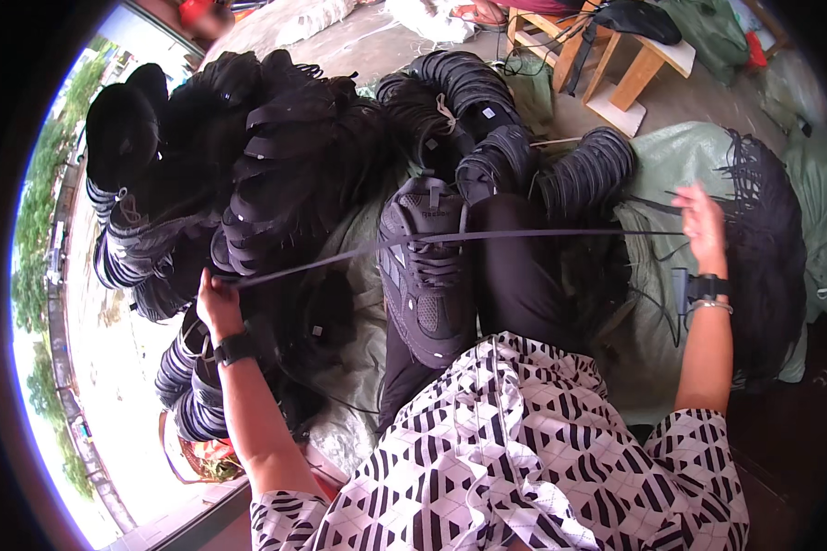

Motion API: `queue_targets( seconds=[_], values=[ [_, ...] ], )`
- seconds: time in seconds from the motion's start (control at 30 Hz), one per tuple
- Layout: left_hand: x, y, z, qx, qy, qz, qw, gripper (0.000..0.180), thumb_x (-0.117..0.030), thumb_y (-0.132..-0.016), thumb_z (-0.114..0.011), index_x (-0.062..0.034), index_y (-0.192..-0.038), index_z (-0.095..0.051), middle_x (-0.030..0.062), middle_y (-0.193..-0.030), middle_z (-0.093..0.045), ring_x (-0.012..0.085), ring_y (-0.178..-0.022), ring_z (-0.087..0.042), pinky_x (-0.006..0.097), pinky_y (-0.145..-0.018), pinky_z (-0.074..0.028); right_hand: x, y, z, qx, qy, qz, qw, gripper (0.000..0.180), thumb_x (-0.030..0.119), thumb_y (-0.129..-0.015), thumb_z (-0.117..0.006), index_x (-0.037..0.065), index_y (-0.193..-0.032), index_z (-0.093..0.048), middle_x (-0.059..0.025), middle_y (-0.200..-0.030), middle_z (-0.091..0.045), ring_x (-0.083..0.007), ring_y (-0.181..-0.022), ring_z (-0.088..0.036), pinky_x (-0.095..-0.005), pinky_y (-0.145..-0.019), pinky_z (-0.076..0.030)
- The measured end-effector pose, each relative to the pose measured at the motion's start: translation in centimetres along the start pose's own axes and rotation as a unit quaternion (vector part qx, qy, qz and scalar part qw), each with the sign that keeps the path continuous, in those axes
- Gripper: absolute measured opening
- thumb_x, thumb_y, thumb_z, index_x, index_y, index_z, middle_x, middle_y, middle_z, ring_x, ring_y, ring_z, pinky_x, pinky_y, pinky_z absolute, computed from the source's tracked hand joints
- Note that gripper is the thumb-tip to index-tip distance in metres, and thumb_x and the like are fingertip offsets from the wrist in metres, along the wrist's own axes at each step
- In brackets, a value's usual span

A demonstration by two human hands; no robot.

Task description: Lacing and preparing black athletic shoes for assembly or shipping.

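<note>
A long, flat dark shoelace (542,234) is stretched taut between my two hands, spanning my lap. Its left end is pinched in the closed fingers of my left hand (219,308), beside the heap of shoe uppers. At the other end, my right hand (704,230) closes on the lace near the bundle of laces. Beneath the lace, a black and grey shoe upper (427,285) lies on my leg, its toe toward me. Lacing crosses its front, and the stretched lace passes over its tongue.
Stacked black shoe uppers (294,156) are heaped at the left, with nested rows (588,170) beyond my knees. A thick bundle of black laces (763,248) hangs over pale green sacking (680,151) at right. A wooden stool (634,78) stands at the back.
</note>
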State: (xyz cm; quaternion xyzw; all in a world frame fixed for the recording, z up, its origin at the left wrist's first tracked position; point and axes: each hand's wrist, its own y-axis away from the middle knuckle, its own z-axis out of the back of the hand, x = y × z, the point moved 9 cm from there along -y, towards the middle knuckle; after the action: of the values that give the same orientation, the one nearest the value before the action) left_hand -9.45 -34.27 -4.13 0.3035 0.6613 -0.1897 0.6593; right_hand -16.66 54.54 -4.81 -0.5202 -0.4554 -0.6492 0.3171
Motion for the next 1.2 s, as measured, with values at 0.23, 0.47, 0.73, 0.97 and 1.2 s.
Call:
queue_targets(
  seconds=[0.23,0.47,0.73,0.97,1.2],
  values=[
    [3.9,3.0,-0.5,-0.043,0.004,0.166,0.985,0.026,-0.039,-0.091,-0.049,-0.0161,-0.103,-0.045,0.0024,-0.074,-0.047,0.0087,-0.046,-0.035,0.022,-0.04,-0.028,0.0,7.5,-23.1,0.312,0.131,0.099,0.936,0.031,0.014,-0.088,-0.056,0.002,-0.117,-0.052,-0.0059,-0.077,-0.064,-0.0097,-0.059,-0.057,-0.0216,-0.057,-0.046],
    [-0.9,17.3,-20.3,0.293,-0.229,-0.207,0.905,0.028,-0.013,-0.093,-0.038,-0.0025,-0.109,-0.059,-0.0064,-0.062,-0.039,0.0042,-0.055,-0.033,0.019,-0.049,-0.028,1.4,14.0,-31.2,0.418,0.193,0.129,0.879,0.006,0.008,-0.087,-0.056,0.003,-0.085,-0.056,-0.0035,-0.064,-0.06,-0.0083,-0.053,-0.056,-0.0229,-0.051,-0.046],
    [-2.3,26.0,-26.7,0.386,-0.245,-0.239,0.857,0.034,-0.005,-0.094,-0.04,-0.002,-0.127,-0.047,-0.0002,-0.069,-0.047,0.0071,-0.062,-0.044,0.021,-0.061,-0.04,1.9,14.3,-31.3,0.344,0.268,0.283,0.854,0.01,0.011,-0.082,-0.061,0.001,-0.08,-0.06,-0.0116,-0.063,-0.061,-0.0229,-0.057,-0.062,-0.0331,-0.056,-0.047],
    [0.8,23.7,-23.6,0.345,-0.16,-0.103,0.919,0.026,-0.002,-0.093,-0.041,-0.0004,-0.117,-0.05,0.0014,-0.076,-0.058,0.0048,-0.063,-0.049,0.019,-0.063,-0.043,2.0,14.4,-31.4,0.316,0.282,0.346,0.837,0.011,0.013,-0.081,-0.062,0.003,-0.079,-0.06,-0.0122,-0.066,-0.061,-0.027,-0.061,-0.062,-0.0346,-0.057,-0.048],
    [0.5,23.3,-23.0,0.348,-0.101,-0.067,0.929,0.029,-0.012,-0.095,-0.048,-0.0018,-0.123,-0.049,0.0093,-0.097,-0.066,0.0041,-0.061,-0.051,0.017,-0.054,-0.043,2.2,15.0,-31.5,0.302,0.288,0.393,0.819,0.01,0.012,-0.083,-0.06,0.003,-0.083,-0.057,-0.013,-0.068,-0.061,-0.0304,-0.066,-0.062,-0.0392,-0.058,-0.048]
  ],
)
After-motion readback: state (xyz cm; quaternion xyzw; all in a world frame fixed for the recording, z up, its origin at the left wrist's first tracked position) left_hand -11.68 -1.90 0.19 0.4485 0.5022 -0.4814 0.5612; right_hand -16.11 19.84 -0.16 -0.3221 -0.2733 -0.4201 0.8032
